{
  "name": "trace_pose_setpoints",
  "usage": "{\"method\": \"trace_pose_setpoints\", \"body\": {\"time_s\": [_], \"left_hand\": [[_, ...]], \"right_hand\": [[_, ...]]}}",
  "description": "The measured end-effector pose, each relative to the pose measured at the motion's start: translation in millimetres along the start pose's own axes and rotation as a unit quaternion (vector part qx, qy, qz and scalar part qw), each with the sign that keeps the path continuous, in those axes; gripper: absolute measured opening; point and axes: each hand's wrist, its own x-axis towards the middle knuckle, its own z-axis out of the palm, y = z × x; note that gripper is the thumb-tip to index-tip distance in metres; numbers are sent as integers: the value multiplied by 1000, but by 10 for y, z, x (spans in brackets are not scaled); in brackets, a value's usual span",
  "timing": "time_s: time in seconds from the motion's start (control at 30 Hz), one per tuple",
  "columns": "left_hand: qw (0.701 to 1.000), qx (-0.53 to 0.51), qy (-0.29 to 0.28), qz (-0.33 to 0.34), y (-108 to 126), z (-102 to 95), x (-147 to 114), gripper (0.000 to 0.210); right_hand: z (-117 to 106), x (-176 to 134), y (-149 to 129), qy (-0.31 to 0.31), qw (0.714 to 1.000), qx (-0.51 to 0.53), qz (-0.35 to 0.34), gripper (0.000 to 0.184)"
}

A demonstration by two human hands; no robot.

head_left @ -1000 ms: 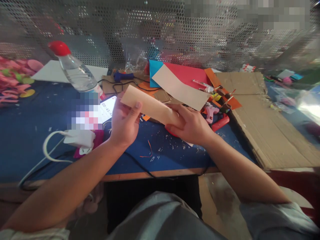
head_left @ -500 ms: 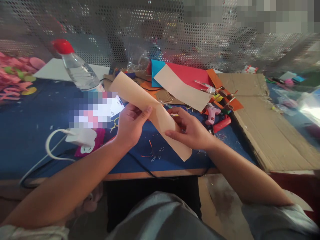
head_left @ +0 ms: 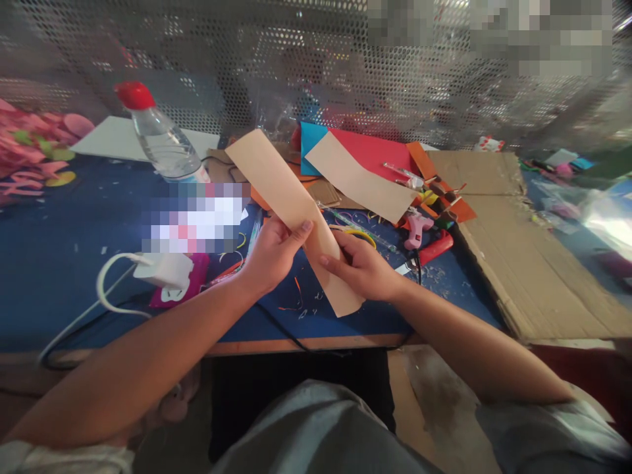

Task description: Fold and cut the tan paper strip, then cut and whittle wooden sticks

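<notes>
A long beige paper strip [head_left: 276,181] is held slanting over the blue table, its far end up to the left. My left hand [head_left: 276,253] pinches its left edge near the middle, thumb on top and fingers underneath. Lower down, my right hand [head_left: 363,266] grips the right edge, thumb on the face and the other fingers behind. The strip bends slightly between the two hands. Beyond it, a second beige paper piece [head_left: 360,174] lies over a red sheet [head_left: 375,148] and beside a blue sheet [head_left: 312,141].
To the left stand a red-capped bottle [head_left: 165,141], a blurred-out lit screen [head_left: 197,217] and a white charger [head_left: 165,270] on a power strip. At right lie a pink glue gun [head_left: 419,227], a red-handled cutter [head_left: 437,248] and flat cardboard [head_left: 533,250]. Perforated metal mesh [head_left: 247,59] rises behind.
Both hands have drawn closer together along the strip; the right hand moved left. The strip has swung steeper, its near end shifting left.
</notes>
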Motion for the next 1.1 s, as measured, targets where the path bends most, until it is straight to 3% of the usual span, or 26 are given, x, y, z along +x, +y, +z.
{"method": "trace_pose_setpoints", "body": {"time_s": [0.23, 0.37, 0.5, 0.73, 0.9, 1.1], "left_hand": [[997, -20, 48, -64, 10, 12, -55, 28], [997, 11, 52, -53, 12, -4, -41, 26], [998, 36, 17, -53, 16, -8, -41, 34], [985, 16, -100, -138, 53, 25, -119, 49], [989, 81, -83, -92, 9, 20, -142, 54], [987, 110, -108, -46, -15, 15, -144, 47]], "right_hand": [[65, -22, 52, -47, 991, 127, 9, 52], [112, -20, 70, -61, 978, 197, 11, 50], [116, 0, 64, -65, 968, 239, 45, 41], [83, 70, 123, -47, 946, 311, 74, 48], [87, 94, 196, 4, 939, 334, 80, 48], [108, 93, 169, 7, 936, 339, 92, 52]]}}
